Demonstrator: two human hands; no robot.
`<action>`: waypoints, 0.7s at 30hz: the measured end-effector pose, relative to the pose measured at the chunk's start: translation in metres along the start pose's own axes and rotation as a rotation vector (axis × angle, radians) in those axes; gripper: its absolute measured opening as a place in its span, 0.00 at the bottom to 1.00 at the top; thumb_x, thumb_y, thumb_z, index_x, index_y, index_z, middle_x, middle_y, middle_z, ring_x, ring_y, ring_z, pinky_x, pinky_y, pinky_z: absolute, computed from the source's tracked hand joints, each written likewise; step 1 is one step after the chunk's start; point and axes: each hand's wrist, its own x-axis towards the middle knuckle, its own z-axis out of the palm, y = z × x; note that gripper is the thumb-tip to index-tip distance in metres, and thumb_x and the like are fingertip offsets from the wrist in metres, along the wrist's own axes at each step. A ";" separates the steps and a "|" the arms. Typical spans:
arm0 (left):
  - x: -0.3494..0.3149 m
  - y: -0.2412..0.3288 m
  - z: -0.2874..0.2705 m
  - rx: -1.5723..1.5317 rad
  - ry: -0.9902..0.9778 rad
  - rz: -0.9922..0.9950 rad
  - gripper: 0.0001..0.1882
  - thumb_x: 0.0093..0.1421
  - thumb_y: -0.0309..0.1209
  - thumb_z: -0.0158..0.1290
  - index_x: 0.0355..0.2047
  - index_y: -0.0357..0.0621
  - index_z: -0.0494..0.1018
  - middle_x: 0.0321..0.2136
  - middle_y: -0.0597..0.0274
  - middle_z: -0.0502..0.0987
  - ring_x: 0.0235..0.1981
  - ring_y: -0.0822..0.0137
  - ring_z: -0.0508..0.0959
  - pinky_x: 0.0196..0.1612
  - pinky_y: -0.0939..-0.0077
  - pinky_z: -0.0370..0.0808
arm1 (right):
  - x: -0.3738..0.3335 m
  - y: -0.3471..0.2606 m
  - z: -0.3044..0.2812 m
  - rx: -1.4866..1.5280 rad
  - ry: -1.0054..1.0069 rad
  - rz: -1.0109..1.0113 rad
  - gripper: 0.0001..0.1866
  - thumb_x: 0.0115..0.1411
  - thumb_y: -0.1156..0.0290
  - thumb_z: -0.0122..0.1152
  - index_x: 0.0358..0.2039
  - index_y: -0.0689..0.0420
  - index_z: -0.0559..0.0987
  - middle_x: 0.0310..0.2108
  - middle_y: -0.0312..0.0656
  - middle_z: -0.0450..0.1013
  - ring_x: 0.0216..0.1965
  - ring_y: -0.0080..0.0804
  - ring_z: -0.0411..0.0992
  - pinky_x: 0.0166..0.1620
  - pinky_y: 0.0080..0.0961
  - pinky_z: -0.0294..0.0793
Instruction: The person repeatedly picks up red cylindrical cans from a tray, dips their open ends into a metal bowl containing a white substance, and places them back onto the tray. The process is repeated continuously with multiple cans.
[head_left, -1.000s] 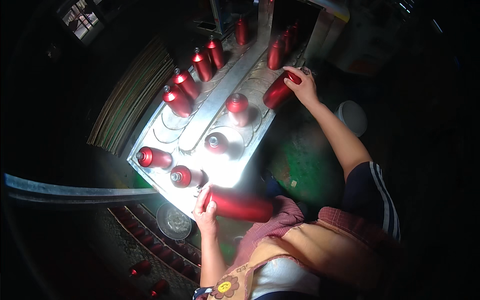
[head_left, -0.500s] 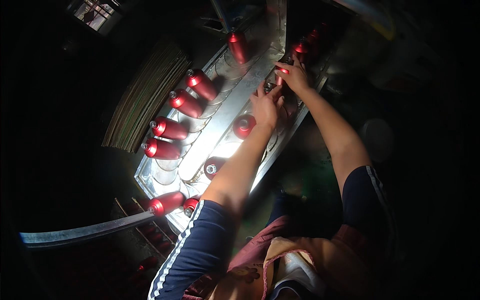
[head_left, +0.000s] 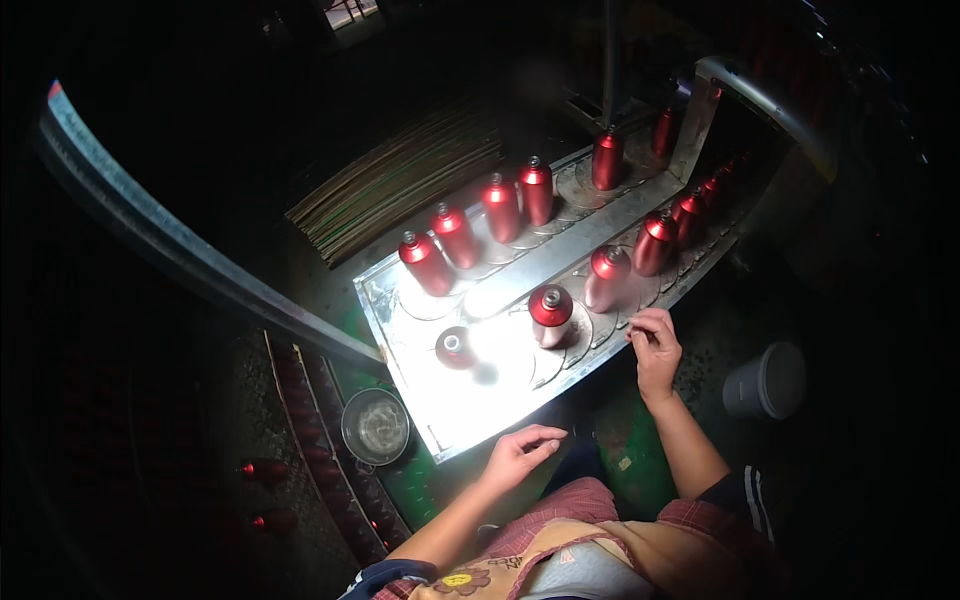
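Note:
Red metal-looking bottles with narrow necks stand upright on a conveyor of overlapping round plates (head_left: 548,372). My left hand (head_left: 520,458) is in the air just off the conveyor's near edge, fingers stretched forward and holding nothing visible. My right hand (head_left: 655,352) hovers beside the near edge farther right, its fingers loosely curled with nothing visible in them. Nearest to it are a paler red bottle (head_left: 607,280) and a red bottle (head_left: 551,318); it touches neither. Another bottle (head_left: 455,346) stands in the glare at the left end. Several more bottles (head_left: 453,237) line the far lane.
A metal rail (head_left: 200,262) curves in to the conveyor's left corner. A round bowl (head_left: 376,427) sits below that corner, near racks with red bottles (head_left: 264,469). At right are a white bucket (head_left: 765,382) and a metal-framed opening (head_left: 705,110). Stacked sheets (head_left: 395,185) lie behind.
Both hands have drawn back from the bottles at the right of the near lane toward my body. The view has turned, and the bottles now appear at different places along the conveyor.

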 end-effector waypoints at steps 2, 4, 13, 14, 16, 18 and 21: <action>-0.079 -0.028 -0.033 -0.084 0.194 -0.147 0.13 0.64 0.28 0.57 0.48 0.41 0.80 0.42 0.65 0.81 0.44 0.74 0.78 0.52 0.78 0.73 | -0.057 -0.031 0.073 0.129 -0.177 0.057 0.12 0.57 0.90 0.52 0.37 0.64 0.80 0.40 0.40 0.69 0.36 0.23 0.71 0.38 0.18 0.73; -0.161 -0.048 -0.072 -0.103 0.405 -0.189 0.12 0.64 0.29 0.57 0.46 0.41 0.80 0.40 0.66 0.82 0.41 0.76 0.78 0.48 0.80 0.75 | -0.118 -0.064 0.155 0.169 -0.384 0.145 0.12 0.56 0.90 0.53 0.37 0.64 0.80 0.41 0.40 0.69 0.37 0.23 0.71 0.38 0.17 0.73; -0.434 -0.120 -0.166 -0.481 1.236 -0.082 0.14 0.65 0.33 0.55 0.49 0.42 0.78 0.42 0.65 0.81 0.41 0.75 0.78 0.42 0.80 0.76 | -0.282 -0.147 0.403 0.224 -1.422 0.368 0.15 0.59 0.86 0.58 0.46 0.60 0.81 0.42 0.37 0.69 0.38 0.20 0.68 0.42 0.16 0.70; -0.469 -0.134 -0.176 -0.510 1.355 -0.114 0.15 0.65 0.33 0.55 0.49 0.42 0.78 0.42 0.65 0.81 0.42 0.75 0.78 0.42 0.80 0.76 | -0.301 -0.151 0.432 0.215 -1.528 0.182 0.17 0.57 0.85 0.60 0.48 0.58 0.81 0.43 0.38 0.70 0.40 0.23 0.68 0.45 0.19 0.71; -0.525 -0.152 -0.184 -0.578 1.575 -0.143 0.15 0.65 0.32 0.55 0.50 0.43 0.78 0.44 0.65 0.80 0.42 0.76 0.78 0.41 0.80 0.75 | -0.334 -0.151 0.477 0.237 -1.672 0.152 0.20 0.56 0.84 0.62 0.49 0.57 0.80 0.44 0.38 0.71 0.42 0.26 0.69 0.47 0.21 0.71; -0.572 -0.168 -0.198 -0.562 1.799 -0.150 0.13 0.63 0.30 0.58 0.48 0.46 0.79 0.38 0.70 0.80 0.38 0.78 0.76 0.38 0.82 0.72 | -0.366 -0.141 0.532 0.210 -1.697 0.112 0.22 0.54 0.83 0.64 0.51 0.55 0.80 0.47 0.40 0.70 0.47 0.30 0.70 0.49 0.23 0.72; -0.606 -0.189 -0.255 -0.112 1.811 -0.136 0.20 0.59 0.23 0.59 0.53 0.46 0.77 0.50 0.62 0.76 0.46 0.71 0.76 0.44 0.78 0.74 | -0.403 -0.101 0.633 -0.036 -1.539 -0.128 0.30 0.52 0.74 0.68 0.57 0.40 0.78 0.62 0.51 0.63 0.60 0.49 0.63 0.62 0.38 0.66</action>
